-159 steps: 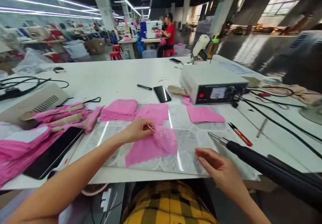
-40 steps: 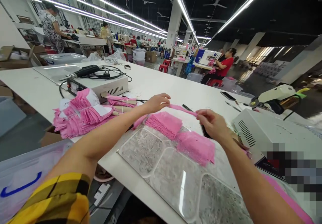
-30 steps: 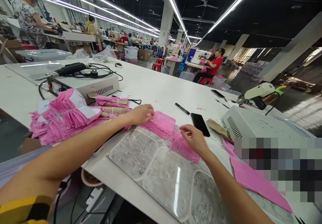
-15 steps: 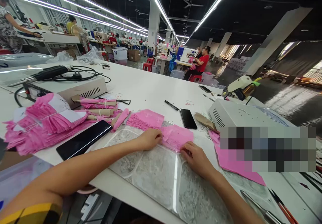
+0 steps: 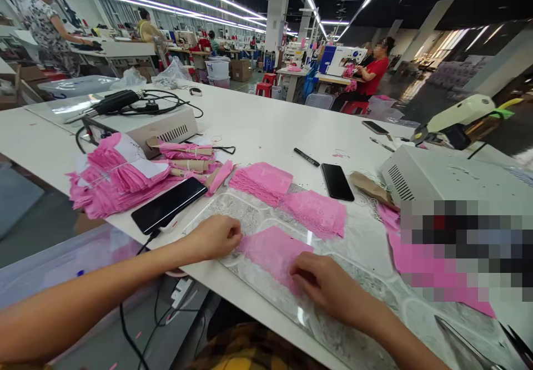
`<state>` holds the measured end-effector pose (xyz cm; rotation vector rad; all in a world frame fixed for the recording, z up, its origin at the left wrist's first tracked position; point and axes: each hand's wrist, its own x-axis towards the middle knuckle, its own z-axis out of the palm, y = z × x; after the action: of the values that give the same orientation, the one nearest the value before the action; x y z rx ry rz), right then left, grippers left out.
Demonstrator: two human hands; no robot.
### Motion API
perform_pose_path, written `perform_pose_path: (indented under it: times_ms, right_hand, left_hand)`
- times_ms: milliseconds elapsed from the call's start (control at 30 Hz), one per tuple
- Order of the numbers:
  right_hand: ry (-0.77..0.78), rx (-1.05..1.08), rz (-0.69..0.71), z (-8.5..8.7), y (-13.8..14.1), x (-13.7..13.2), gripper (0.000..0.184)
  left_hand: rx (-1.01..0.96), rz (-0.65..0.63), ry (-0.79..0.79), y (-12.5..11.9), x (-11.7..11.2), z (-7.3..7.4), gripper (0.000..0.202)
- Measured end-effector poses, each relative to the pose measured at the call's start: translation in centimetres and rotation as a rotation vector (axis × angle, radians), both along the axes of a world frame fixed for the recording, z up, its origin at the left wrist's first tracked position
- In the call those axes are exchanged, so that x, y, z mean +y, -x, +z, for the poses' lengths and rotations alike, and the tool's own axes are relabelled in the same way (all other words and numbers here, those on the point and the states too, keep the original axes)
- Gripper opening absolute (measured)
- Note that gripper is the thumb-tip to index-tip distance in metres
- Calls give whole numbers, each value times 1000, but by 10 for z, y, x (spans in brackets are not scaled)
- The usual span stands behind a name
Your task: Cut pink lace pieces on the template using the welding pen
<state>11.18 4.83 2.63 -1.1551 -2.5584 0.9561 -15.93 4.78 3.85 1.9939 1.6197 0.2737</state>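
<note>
A thin pink fabric piece [image 5: 272, 252] is stretched between my hands, low over the grey marbled sheet [image 5: 366, 281] near the table's front edge. My left hand [image 5: 219, 238] pinches its left corner, fingers closed. At the right edge, my right hand [image 5: 322, 281] has its fingers curled onto the fabric; the exact grip is partly hidden. Just beyond lie two fanned stacks of the same pink fabric, a left stack [image 5: 262, 182] and a right stack [image 5: 318, 212], their edges meeting.
Tied pink bundles [image 5: 119, 178] and a large phone [image 5: 169, 204] lie on the left. Past the stacks are a smaller phone [image 5: 337, 181] and a black pen [image 5: 306, 157]. Grey machine boxes stand at left [image 5: 166, 128] and right [image 5: 420, 176]. Tweezers [image 5: 462, 339] rest front right.
Both hands have come back from the right stack toward the table's front edge, bringing one pink piece with them. The camera view has turned left and tilted down.
</note>
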Motion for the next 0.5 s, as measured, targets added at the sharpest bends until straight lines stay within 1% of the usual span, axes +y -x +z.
perform_pose_path:
  times_ms: [67,100,133,200,267,300,367,400,433,500]
  right_hand:
    - [-18,61,-84,-2,-4,12,17]
    - [-39,82,-125,-4,-5,19,18]
    - [-68,100,-161,-6,-5,25,19]
    - [-144,116,-189,-13,-3,33,22]
    - [-262,93,-154,-22,-2,36,27]
    - [-328,69,-130,-27,-3,36,29]
    - [-429,18,-123,-34,-9,35,31]
    - [-459,4,-153,-36,-13,34,31]
    - [-472,1,-195,-37,-19,34,30]
    - [-457,28,-270,-35,-28,37,28]
  left_hand:
    - [1,-27,-84,-4,-4,2,16]
    - [-15,-77,-119,-7,-5,1,16]
    - [-36,-161,-167,-12,-5,-1,18]
    - [-46,-387,-306,-20,-5,-11,25]
    - [8,-586,-446,-26,-6,-26,31]
    - [49,-639,-482,-27,-6,-33,33]
    - [112,-664,-473,-27,-8,-44,35]
    - [127,-662,-461,-26,-8,-47,35]
    - [133,-663,-454,-24,-9,-49,35]
    - [123,-668,-463,-22,-8,-47,34]
